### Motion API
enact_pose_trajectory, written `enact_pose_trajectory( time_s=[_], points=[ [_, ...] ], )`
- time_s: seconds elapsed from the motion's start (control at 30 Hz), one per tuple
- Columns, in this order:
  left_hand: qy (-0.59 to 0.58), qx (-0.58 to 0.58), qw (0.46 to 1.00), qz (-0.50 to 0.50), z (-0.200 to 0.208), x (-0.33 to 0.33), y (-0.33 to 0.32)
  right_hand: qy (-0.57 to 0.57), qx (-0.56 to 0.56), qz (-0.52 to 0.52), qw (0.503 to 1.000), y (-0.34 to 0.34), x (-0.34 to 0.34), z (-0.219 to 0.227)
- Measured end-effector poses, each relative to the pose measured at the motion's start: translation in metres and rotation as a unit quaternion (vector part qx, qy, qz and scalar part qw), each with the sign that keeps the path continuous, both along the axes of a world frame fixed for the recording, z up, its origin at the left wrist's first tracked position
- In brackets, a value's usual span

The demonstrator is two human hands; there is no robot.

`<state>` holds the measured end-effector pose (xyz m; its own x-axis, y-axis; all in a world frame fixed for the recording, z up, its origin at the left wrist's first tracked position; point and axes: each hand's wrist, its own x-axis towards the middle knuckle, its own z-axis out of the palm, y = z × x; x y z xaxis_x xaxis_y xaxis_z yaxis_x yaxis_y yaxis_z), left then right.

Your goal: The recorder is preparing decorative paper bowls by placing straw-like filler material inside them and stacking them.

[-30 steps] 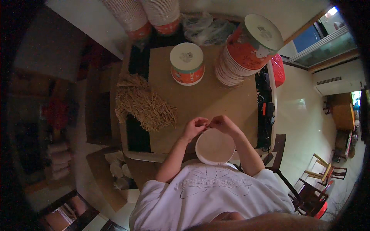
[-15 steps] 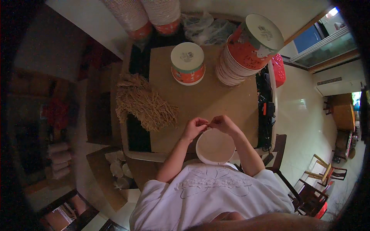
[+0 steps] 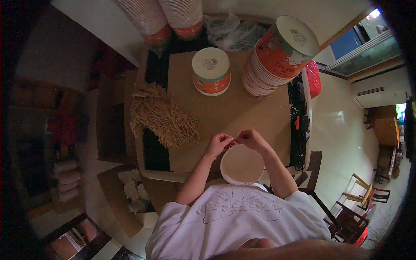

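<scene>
A round paper bucket (image 3: 242,165), white inside, rests against my shirt at the table's near edge with its mouth facing up. Both hands meet at its far rim. My left hand (image 3: 219,144) is closed in a pinch on a thin cord (image 3: 234,142) at that rim. Pinching the same cord from the other side is my right hand (image 3: 252,141), its fingertips close to the left ones. The bucket's outer side is mostly hidden. Left of my hands lies a bundle of tan twisted cords (image 3: 162,115) on the cardboard sheet (image 3: 229,113).
An upturned red and green bucket (image 3: 211,71) stands mid-table. A taller stack of such buckets (image 3: 277,60) is at the right, near clear plastic wrapping (image 3: 234,32). Two wrapped stacks (image 3: 184,15) stand far left. An open carton (image 3: 125,195) sits on the floor at left.
My hands have barely moved at the rim; the fingertips shift slightly and a little more cord shows between them. The bucket stays in place.
</scene>
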<state>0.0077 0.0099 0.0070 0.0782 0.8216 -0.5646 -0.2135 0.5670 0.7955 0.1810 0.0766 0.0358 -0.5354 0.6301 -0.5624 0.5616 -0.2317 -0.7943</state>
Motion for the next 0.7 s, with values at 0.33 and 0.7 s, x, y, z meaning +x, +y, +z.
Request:
enact_pose_trajectory(
  time_s=[0.33,0.7],
  points=[
    [0.049,0.041,0.998,-0.027,0.007,0.001,0.001,0.049,0.028,-0.003,0.998,-0.001,-0.001,-0.004],
    [0.134,0.075,0.987,-0.048,-0.003,0.004,0.002,0.022,0.026,-0.007,0.999,0.0,-0.002,-0.008]
  ],
)
